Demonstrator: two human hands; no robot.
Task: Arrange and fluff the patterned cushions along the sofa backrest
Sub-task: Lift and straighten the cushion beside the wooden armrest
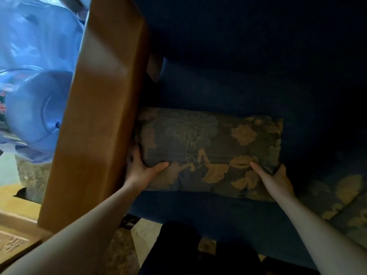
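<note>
Patterned cushion, dark grey-blue fabric with gold floral motifs [208, 151]: it lies on the dark blue upholstered sofa seat [198, 207], its left end against the wide brown wooden armrest [95, 116]. Your left hand [139, 167] grips the left end, thumb on top, fingers tucked out of view. Your right hand [272, 175] clasps the right end likewise. A second gold-patterned cushion [341, 199] lies just beside, to the right.
</note>
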